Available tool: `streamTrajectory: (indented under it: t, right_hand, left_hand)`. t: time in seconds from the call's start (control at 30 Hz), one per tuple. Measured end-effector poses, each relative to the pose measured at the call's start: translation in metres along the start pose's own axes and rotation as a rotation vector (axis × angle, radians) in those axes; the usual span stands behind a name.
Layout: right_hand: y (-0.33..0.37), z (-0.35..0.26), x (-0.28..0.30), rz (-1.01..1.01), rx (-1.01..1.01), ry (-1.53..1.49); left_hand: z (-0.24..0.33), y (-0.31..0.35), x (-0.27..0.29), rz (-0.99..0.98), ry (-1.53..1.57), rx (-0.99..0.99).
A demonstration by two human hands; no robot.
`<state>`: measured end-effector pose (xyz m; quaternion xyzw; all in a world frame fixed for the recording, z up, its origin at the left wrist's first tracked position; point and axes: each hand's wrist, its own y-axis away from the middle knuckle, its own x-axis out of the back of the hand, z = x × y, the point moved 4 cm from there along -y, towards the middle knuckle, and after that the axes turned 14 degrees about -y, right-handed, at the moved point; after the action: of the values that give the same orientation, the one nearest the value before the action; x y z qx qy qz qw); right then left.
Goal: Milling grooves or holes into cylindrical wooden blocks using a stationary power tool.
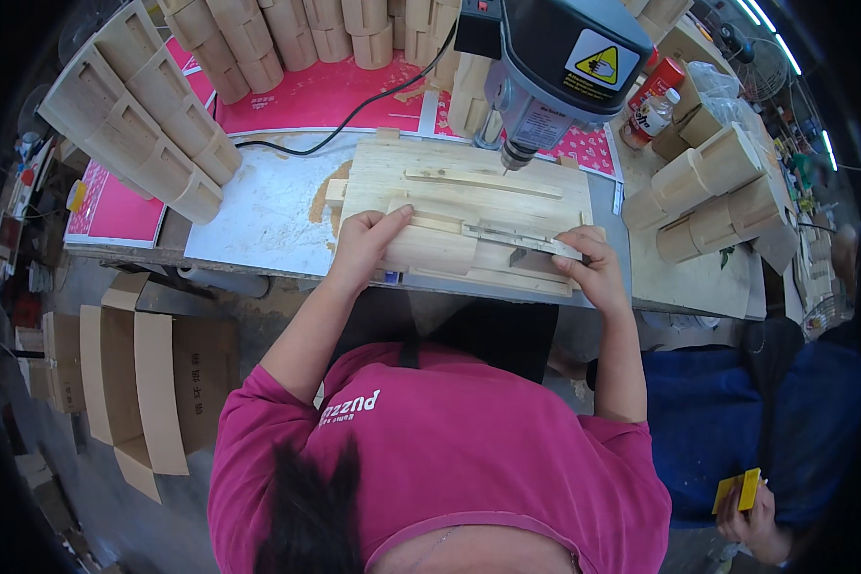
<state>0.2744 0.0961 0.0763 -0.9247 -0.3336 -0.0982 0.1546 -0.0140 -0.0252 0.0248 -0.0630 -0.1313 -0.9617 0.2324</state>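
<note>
A curved wooden block (432, 253) with a groove along its upper face lies on a flat wooden board (371, 180), in front of and below the chuck (518, 155) of a bench drill press (562, 59); a narrow, pale slotted strip (518, 237) lies in line with the groove and reaches toward the right; the person's left hand (365, 245) grasps the block's left end, the thumb laid over the top and the fingertips hidden; the right hand (591, 265) pinches the strip's right end between thumb and fingers; behind the block, a thin wooden batten (483, 184) lies along the board; the board rests on a worktop (263, 230), whose surface is white to its left; a black power cord (352, 122) curves across the worktop; tall stacks of similar wooden pieces (143, 124) lean at the left, and more stand in a row at the back; to the right are further wooden pieces (716, 196), a clear bottle (649, 121) and a red container (667, 77); an open cardboard box (165, 383) sits on the floor at lower left; at lower right, a co-worker's hand (758, 529) holds a yellow object (737, 491) beside dark blue cloth (703, 426).
</note>
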Motion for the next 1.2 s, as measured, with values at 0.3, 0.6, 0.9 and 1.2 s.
streamTrajectory:
  t: [0.3,0.6,0.9,1.2]
  right_hand:
    - [-0.01,-0.002,-0.007,0.04,0.051,0.198]
    - [-0.004,0.02,0.003,0.224,0.115,0.441]
    - [-0.061,0.028,0.001,0.235,0.15,0.557]
    - [-0.068,0.013,-0.004,0.17,0.238,0.413]
  left_hand:
    - [0.005,0.003,-0.047,-0.342,-0.035,-0.196]
    - [-0.007,-0.012,-0.045,-0.034,-0.745,-0.737]
    - [0.005,-0.043,-0.037,0.194,-0.852,-0.754]
    - [0.003,-0.05,-0.029,0.01,-0.863,-0.758]
